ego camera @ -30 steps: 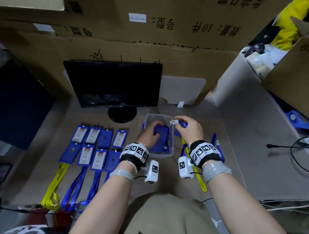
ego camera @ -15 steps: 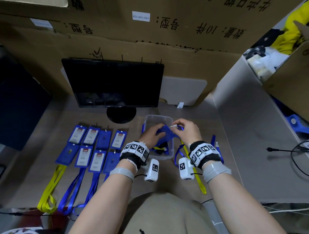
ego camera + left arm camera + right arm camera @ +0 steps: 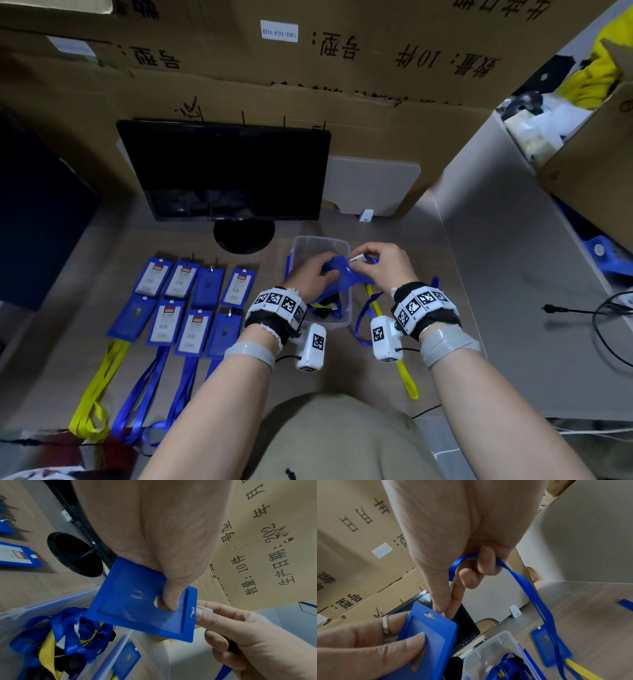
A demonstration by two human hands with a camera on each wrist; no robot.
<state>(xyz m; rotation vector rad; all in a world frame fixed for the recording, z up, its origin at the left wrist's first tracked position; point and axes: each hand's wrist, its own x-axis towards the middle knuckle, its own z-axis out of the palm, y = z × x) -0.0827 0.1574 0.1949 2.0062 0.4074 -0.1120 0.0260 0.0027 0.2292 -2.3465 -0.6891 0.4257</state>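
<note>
Fingers (image 3: 171, 595) grip — left hand (image 3: 310, 274) badge holder (image 3: 137, 601), right hand (image 3: 387, 267) lanyard (image 3: 530, 592) — beside UHOO cards (image 3: 168, 317).

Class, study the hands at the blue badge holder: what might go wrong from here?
The right hand pinches the white clip at the slot of the blue badge holder; it may slip.
The blue lanyard looped round that hand could snag.
The left hand holds the holder above the clear box; dropped, it lands among tangled lanyards.

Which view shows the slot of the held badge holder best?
Left wrist: the slot shows large and clear on the holder. Right wrist shows it smaller. Head: too small to tell.
</note>
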